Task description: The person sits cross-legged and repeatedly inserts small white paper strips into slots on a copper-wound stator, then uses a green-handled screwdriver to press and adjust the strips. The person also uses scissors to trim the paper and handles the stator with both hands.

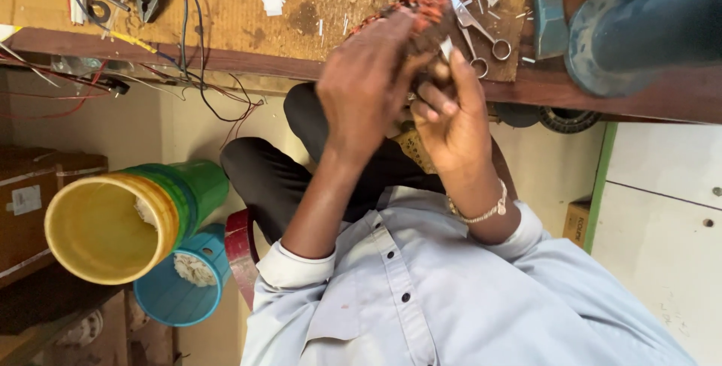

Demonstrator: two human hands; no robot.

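Holding copper-wound coil [421, 12] above both hands, left grip [365, 88], right grip [451, 114].

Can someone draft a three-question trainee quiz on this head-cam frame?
1. True or false: both hands grip the copper-wound coil.
2. Which lies on the workbench right of the coil: A scissors, B a hammer, C a cup?
3. What colour is the inside of the largest bucket?

Key: 1 true, the left hand and right hand close around it; 2 A; 3 yellow.
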